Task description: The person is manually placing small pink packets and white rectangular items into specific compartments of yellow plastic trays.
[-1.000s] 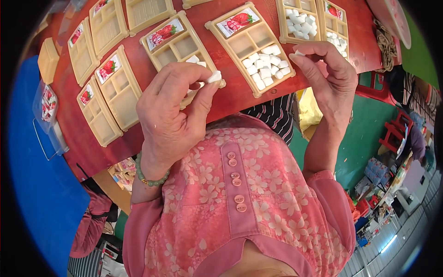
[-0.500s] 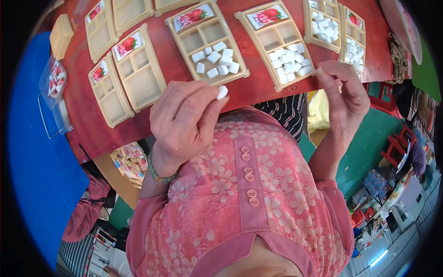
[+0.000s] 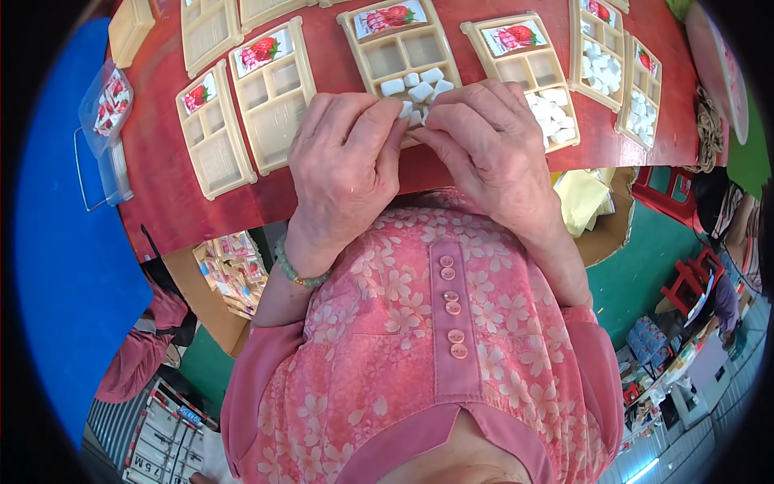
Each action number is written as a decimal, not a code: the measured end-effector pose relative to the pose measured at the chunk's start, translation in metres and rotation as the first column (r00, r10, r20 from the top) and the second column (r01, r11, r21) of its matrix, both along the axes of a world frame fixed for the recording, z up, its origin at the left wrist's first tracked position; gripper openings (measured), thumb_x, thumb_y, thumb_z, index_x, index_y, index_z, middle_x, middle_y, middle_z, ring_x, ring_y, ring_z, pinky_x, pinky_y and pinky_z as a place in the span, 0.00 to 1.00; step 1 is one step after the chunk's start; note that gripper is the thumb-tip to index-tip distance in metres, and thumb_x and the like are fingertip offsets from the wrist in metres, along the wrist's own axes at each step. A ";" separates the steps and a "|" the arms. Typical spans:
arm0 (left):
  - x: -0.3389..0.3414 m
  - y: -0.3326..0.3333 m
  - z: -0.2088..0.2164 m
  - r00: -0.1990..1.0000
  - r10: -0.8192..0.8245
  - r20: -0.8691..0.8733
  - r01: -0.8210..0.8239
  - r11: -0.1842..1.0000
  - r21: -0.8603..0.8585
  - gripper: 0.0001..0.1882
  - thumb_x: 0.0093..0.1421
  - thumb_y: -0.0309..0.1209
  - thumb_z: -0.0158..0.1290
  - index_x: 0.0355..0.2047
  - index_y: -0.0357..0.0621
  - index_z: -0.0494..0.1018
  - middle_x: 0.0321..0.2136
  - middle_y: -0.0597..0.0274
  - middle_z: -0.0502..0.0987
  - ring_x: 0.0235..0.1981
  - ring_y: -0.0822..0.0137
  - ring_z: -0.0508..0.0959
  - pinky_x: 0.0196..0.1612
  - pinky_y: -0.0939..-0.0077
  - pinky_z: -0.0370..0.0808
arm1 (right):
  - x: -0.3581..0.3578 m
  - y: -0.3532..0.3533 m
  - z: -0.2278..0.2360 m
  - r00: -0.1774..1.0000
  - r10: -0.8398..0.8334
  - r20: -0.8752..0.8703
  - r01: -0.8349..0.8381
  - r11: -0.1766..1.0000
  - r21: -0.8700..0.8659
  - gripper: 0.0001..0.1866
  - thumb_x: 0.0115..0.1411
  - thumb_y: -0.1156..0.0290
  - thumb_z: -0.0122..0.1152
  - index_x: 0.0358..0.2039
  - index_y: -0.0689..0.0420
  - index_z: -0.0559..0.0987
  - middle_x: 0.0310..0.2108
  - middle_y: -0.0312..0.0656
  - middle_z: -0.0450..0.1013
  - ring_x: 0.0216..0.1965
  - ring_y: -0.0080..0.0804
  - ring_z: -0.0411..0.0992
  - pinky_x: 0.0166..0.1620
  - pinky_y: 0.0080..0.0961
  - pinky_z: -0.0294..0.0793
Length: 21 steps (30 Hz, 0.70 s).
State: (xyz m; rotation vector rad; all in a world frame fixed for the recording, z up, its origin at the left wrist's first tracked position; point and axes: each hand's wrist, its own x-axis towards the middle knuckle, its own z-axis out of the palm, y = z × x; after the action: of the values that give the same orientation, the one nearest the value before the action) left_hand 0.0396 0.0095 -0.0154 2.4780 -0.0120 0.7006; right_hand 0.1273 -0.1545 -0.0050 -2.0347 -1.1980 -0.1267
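Observation:
Both my hands meet over the near end of a beige divided tray point(image 3: 385, 60) on the red table. My left hand point(image 3: 343, 173) pinches a small white piece point(image 3: 405, 110) between thumb and forefinger. My right hand point(image 3: 496, 149) is closed in a pinch just beside it; what its fingertips hold is hidden. Several loose white pieces point(image 3: 418, 92) lie in that tray's large compartment, and a strawberry-printed sachet point(image 3: 391, 18) fills its far end. To the right, another tray point(image 3: 513, 73) holds a heap of white pieces point(image 3: 551, 119), partly covered by my right hand.
On the left stand two trays with bare compartments point(image 3: 278, 133) and sachets. Filled trays point(image 3: 599, 73) are at the right. A clear bag of sachets point(image 3: 113, 103) hangs by the left edge. Below the table are a cardboard box of packs point(image 3: 232, 274) and yellow material point(image 3: 582, 200).
My right hand has moved left from the right tray to the middle one. My left hand has come over the middle tray's near end. The whole view has shifted slightly.

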 end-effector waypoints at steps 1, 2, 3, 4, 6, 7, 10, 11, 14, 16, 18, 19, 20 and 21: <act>0.000 0.002 0.000 1.000 -0.001 0.019 0.001 1.000 0.000 0.15 0.46 0.19 0.64 0.36 0.40 0.77 0.31 0.60 0.76 0.31 0.58 0.75 0.32 0.67 0.74 | -0.001 0.001 -0.001 1.000 0.017 0.000 -0.017 1.000 0.004 0.11 0.48 0.77 0.71 0.32 0.59 0.80 0.33 0.40 0.76 0.35 0.38 0.73 0.38 0.33 0.69; -0.001 0.003 0.000 0.999 -0.002 0.039 0.002 1.000 0.000 0.16 0.45 0.20 0.64 0.37 0.40 0.77 0.32 0.60 0.76 0.31 0.58 0.75 0.32 0.67 0.74 | -0.002 0.002 -0.001 0.999 0.033 0.001 -0.033 0.999 0.007 0.10 0.48 0.77 0.71 0.32 0.59 0.81 0.33 0.40 0.76 0.35 0.38 0.73 0.38 0.32 0.69; 0.000 0.004 0.000 0.999 0.003 0.035 -0.003 1.000 -0.002 0.16 0.45 0.20 0.64 0.37 0.40 0.77 0.32 0.60 0.76 0.31 0.58 0.75 0.32 0.67 0.74 | -0.001 0.001 0.000 0.999 0.038 -0.003 -0.038 0.999 0.005 0.10 0.48 0.77 0.71 0.32 0.59 0.81 0.33 0.40 0.76 0.35 0.38 0.73 0.38 0.32 0.69; 0.000 0.005 0.000 0.999 -0.002 0.040 0.003 1.000 -0.026 0.16 0.45 0.20 0.65 0.37 0.40 0.77 0.32 0.59 0.76 0.31 0.58 0.75 0.32 0.66 0.74 | -0.002 0.000 0.002 0.999 0.040 -0.019 -0.039 0.999 0.028 0.10 0.48 0.77 0.71 0.33 0.59 0.81 0.34 0.40 0.75 0.35 0.38 0.73 0.38 0.32 0.70; 0.000 0.006 -0.001 0.999 -0.002 0.044 0.004 0.999 -0.052 0.17 0.45 0.20 0.65 0.38 0.40 0.77 0.32 0.59 0.76 0.31 0.58 0.75 0.33 0.66 0.74 | 0.000 -0.001 0.002 0.998 0.045 -0.037 -0.044 0.998 0.049 0.11 0.48 0.78 0.71 0.33 0.59 0.82 0.34 0.41 0.75 0.35 0.38 0.72 0.38 0.31 0.70; 0.000 0.005 -0.001 0.999 0.002 0.042 0.002 0.997 -0.078 0.18 0.45 0.20 0.65 0.38 0.40 0.77 0.32 0.59 0.76 0.31 0.58 0.75 0.33 0.66 0.74 | 0.001 -0.002 -0.001 0.999 0.000 -0.042 0.003 0.998 0.066 0.11 0.48 0.78 0.71 0.34 0.59 0.82 0.34 0.41 0.75 0.35 0.38 0.72 0.38 0.31 0.70; -0.004 0.006 -0.003 0.999 -0.012 0.035 0.014 0.997 -0.080 0.18 0.46 0.20 0.65 0.40 0.39 0.78 0.34 0.57 0.76 0.31 0.58 0.76 0.33 0.67 0.74 | 0.003 -0.004 -0.001 0.996 -0.088 -0.013 0.088 0.996 0.019 0.11 0.48 0.79 0.70 0.34 0.59 0.82 0.34 0.40 0.75 0.35 0.37 0.71 0.39 0.31 0.70; -0.004 0.006 -0.004 0.999 -0.031 0.028 0.033 0.998 -0.053 0.19 0.47 0.20 0.65 0.41 0.39 0.78 0.35 0.56 0.76 0.32 0.58 0.76 0.32 0.68 0.74 | 0.004 -0.001 -0.001 0.992 -0.117 0.044 0.118 0.993 -0.018 0.11 0.48 0.79 0.70 0.34 0.59 0.82 0.34 0.40 0.75 0.35 0.37 0.71 0.39 0.31 0.70; -0.005 0.006 -0.006 0.998 -0.050 0.035 0.051 0.998 -0.035 0.19 0.46 0.20 0.66 0.41 0.39 0.78 0.34 0.57 0.76 0.32 0.58 0.76 0.32 0.68 0.74 | 0.001 0.004 -0.003 0.986 -0.110 0.123 0.121 0.990 -0.079 0.11 0.48 0.79 0.70 0.35 0.59 0.82 0.35 0.40 0.75 0.36 0.38 0.71 0.40 0.31 0.70; -0.005 0.006 -0.006 0.998 -0.045 0.042 0.047 0.998 -0.044 0.18 0.46 0.20 0.66 0.40 0.39 0.78 0.34 0.57 0.75 0.31 0.58 0.76 0.32 0.68 0.74 | 0.000 0.004 -0.001 0.986 -0.074 0.148 0.090 0.991 -0.104 0.11 0.49 0.79 0.70 0.35 0.59 0.82 0.35 0.40 0.75 0.36 0.38 0.71 0.40 0.31 0.69; -0.005 0.007 -0.007 0.998 -0.041 0.048 0.044 0.998 -0.055 0.18 0.46 0.20 0.66 0.40 0.39 0.78 0.34 0.58 0.75 0.31 0.58 0.76 0.32 0.68 0.74 | 0.000 0.002 0.003 0.990 -0.075 0.117 0.087 0.991 -0.102 0.11 0.49 0.78 0.70 0.35 0.58 0.82 0.35 0.39 0.75 0.36 0.37 0.71 0.40 0.31 0.69; -0.006 0.007 -0.007 0.998 -0.049 0.041 0.051 0.997 -0.054 0.18 0.46 0.21 0.66 0.39 0.39 0.78 0.34 0.58 0.75 0.31 0.58 0.76 0.32 0.68 0.74 | 0.001 0.002 0.003 0.990 -0.072 0.119 0.084 0.991 -0.103 0.11 0.49 0.78 0.70 0.35 0.58 0.82 0.35 0.39 0.75 0.36 0.37 0.71 0.40 0.31 0.69; -0.006 0.007 -0.007 0.998 -0.056 0.034 0.058 0.997 -0.054 0.18 0.46 0.21 0.66 0.39 0.39 0.78 0.34 0.58 0.75 0.31 0.58 0.76 0.32 0.68 0.74 | 0.001 0.002 0.003 0.989 -0.105 0.106 0.113 0.991 -0.073 0.11 0.49 0.78 0.69 0.35 0.58 0.83 0.35 0.40 0.74 0.36 0.37 0.71 0.40 0.31 0.69; -0.006 0.006 -0.008 0.998 -0.055 0.037 0.057 0.997 -0.056 0.18 0.46 0.21 0.66 0.39 0.39 0.78 0.34 0.58 0.75 0.31 0.58 0.76 0.32 0.68 0.74 | 0.000 0.002 0.004 0.986 -0.140 0.093 0.144 0.989 -0.043 0.11 0.49 0.78 0.69 0.35 0.58 0.83 0.35 0.40 0.74 0.36 0.37 0.71 0.40 0.31 0.68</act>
State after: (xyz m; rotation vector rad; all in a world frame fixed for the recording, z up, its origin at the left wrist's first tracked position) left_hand 0.0332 0.0159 -0.0232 2.4013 -0.0740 0.7119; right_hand 0.1277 -0.1520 -0.0012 -2.1776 -1.1192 -0.2628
